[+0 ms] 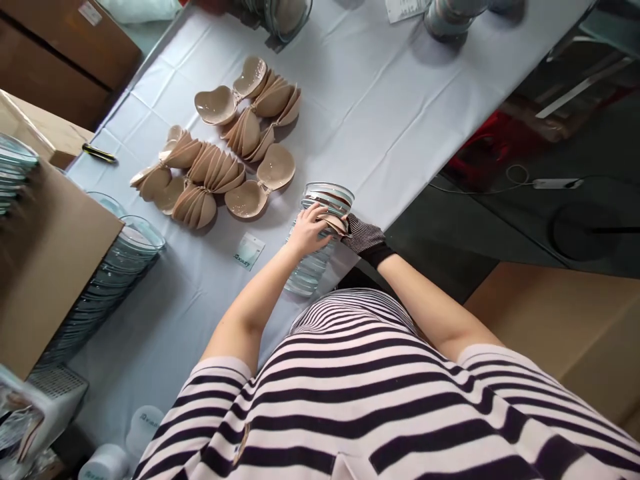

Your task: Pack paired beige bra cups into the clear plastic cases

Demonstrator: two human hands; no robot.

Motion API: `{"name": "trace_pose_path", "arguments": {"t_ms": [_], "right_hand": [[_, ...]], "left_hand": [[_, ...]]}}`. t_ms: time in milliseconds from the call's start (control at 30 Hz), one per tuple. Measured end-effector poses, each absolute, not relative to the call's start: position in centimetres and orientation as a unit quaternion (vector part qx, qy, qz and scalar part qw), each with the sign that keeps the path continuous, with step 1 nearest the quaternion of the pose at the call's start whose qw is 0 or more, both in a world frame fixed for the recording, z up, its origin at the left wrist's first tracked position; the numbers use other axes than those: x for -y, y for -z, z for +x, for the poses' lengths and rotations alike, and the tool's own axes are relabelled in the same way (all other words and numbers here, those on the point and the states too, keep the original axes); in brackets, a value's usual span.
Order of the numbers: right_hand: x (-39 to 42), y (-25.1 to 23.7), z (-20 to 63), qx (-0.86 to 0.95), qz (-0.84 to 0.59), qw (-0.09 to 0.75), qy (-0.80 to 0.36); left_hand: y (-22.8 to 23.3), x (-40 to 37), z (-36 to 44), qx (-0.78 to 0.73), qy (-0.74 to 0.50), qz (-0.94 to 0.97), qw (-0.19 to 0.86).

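Beige bra cups (335, 225), nested one against the other, are held between the two hands at the near edge of the counter (360, 127), over a stack of clear containers (304, 277). The bare left hand (307, 230) pinches them from the left, its fingers bent over the upper side. The right hand (364, 237), in a dark striped glove, pinches the right end, though its fingertips are partly hidden. Both hands are close together, just below the rim of the topmost container.

To the left of the stack lies a small card (249, 251) with "beauty" lettering. Beyond it, more beige cups (260, 100) are spread on the white-covered counter, some fanned together in overlapping rows, others opened out in pairs with their hollows upward. A box cutter (100, 154) lies farther left, near a cardboard box (55, 267) and a second tall stack of clear containers (107, 290). At the lower left are white tubs (104, 460); at the far side stand other clear containers (453, 17), next to a white slip of paper (405, 8)
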State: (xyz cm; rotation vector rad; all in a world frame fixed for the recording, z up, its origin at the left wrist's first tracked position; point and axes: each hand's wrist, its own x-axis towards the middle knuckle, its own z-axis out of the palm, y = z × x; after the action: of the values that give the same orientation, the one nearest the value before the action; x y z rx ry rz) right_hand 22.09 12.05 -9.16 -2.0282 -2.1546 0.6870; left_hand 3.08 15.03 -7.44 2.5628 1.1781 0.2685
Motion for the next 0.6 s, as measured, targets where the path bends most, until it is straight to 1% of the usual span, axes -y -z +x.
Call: {"name": "trace_pose_path", "arguments": {"t_ms": [133, 267, 467, 533, 600], "right_hand": [[-11.1, 8.9, 23.0, 0.722, -0.651, 0.069, -0.225], [-11.3, 10.0, 21.9, 0.713, -0.666, 0.034, -0.216], [-11.6, 10.7, 20.7, 0.703, -0.669, 0.017, -0.241], [-12.0, 10.2, 21.2, 0.69, -0.673, 0.022, -0.266], [-12.5, 9.8, 21.8, 0.674, -0.657, 0.053, -0.334]], "left_hand": [[7.6, -15.1, 3.1, -0.404, -0.102, 0.897, 0.148], [7.5, -15.2, 3.1, -0.385, -0.106, 0.903, 0.161], [7.2, -15.0, 3.1, -0.376, -0.091, 0.907, 0.167], [7.2, -15.0, 3.2, -0.384, -0.083, 0.906, 0.159], [7.2, -15.0, 3.3, -0.394, -0.077, 0.903, 0.151]]}}
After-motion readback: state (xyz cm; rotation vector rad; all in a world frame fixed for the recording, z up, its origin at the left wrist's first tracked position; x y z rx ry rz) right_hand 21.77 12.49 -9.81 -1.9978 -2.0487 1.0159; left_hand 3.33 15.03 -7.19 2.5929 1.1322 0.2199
